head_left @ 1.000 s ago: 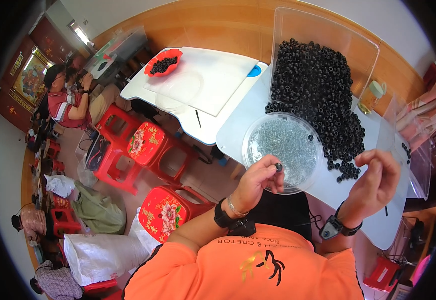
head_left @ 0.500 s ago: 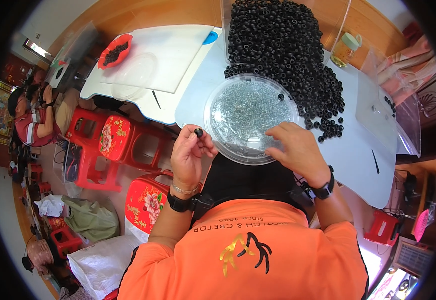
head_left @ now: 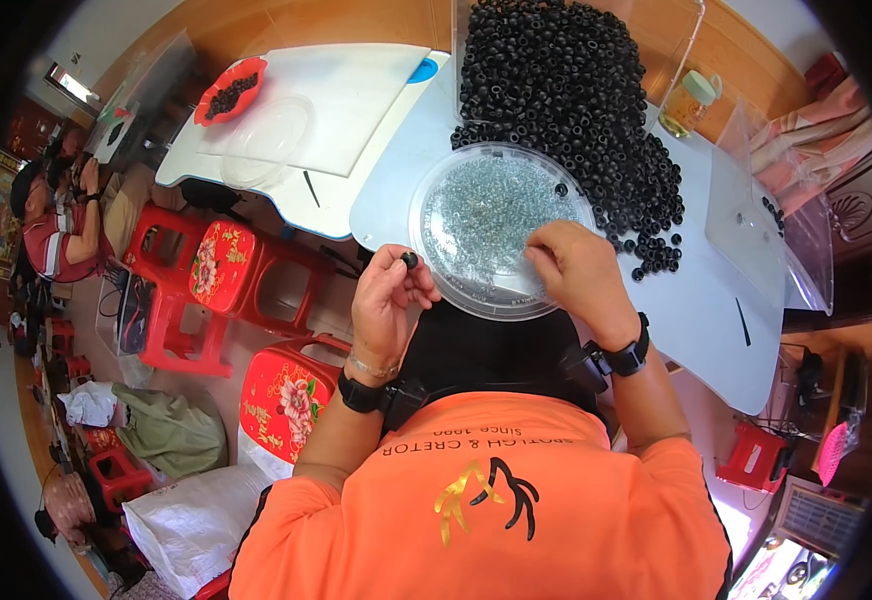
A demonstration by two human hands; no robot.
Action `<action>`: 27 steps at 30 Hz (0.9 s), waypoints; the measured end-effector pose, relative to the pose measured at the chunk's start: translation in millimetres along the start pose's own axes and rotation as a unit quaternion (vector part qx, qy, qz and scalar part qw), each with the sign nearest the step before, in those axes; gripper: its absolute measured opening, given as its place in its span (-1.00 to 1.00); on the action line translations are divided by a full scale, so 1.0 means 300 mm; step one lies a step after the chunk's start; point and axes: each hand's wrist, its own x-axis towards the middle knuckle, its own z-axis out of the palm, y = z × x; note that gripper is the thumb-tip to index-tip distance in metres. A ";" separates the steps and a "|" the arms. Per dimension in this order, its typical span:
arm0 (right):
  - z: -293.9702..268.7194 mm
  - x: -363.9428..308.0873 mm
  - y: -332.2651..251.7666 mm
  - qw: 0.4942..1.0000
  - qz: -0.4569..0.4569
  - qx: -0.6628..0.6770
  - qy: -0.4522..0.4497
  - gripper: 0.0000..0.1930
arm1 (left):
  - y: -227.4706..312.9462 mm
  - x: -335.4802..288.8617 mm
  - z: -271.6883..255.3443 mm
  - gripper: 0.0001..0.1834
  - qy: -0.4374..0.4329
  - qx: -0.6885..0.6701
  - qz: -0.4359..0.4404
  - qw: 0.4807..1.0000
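Beside tray rim (head_left: 426,262), left hand (head_left: 386,300) pinching black ring (head_left: 410,260)

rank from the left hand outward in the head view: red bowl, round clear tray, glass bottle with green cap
From the left hand:
1. round clear tray, just to its right
2. red bowl, far side, left
3. glass bottle, far side, right

A small home-style assembly workshop — low white work tables (head_left: 716,300) heaped with black rings (head_left: 566,90), a round clear tray (head_left: 501,225) of tiny metal parts beside that heap, red plastic stools (head_left: 221,265) left of the tables, another worker (head_left: 51,225) beyond the stools.
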 end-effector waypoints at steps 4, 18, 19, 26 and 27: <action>-0.040 0.050 -0.022 0.998 0.034 0.042 0.012 -0.90 | 0.018 -0.013 0.013 -0.77 0.012 -0.017 -0.003 1.000; 0.001 0.128 0.078 0.992 -0.052 -0.110 -0.013 -0.70 | 0.024 0.120 0.148 -0.76 0.050 -0.033 -0.007 0.998; 0.003 0.114 0.061 0.994 -0.056 -0.089 -0.007 -0.69 | 0.021 0.126 0.158 -0.77 0.060 -0.039 -0.025 0.997; -0.040 0.010 -0.024 0.997 -0.047 -0.024 -0.061 -0.59 | 0.002 0.103 0.216 -0.79 0.034 -0.063 -0.029 0.997; -0.047 0.000 -0.030 0.997 -0.048 -0.025 -0.061 -0.59 | 0.002 0.091 0.231 -0.79 0.034 -0.065 -0.028 0.997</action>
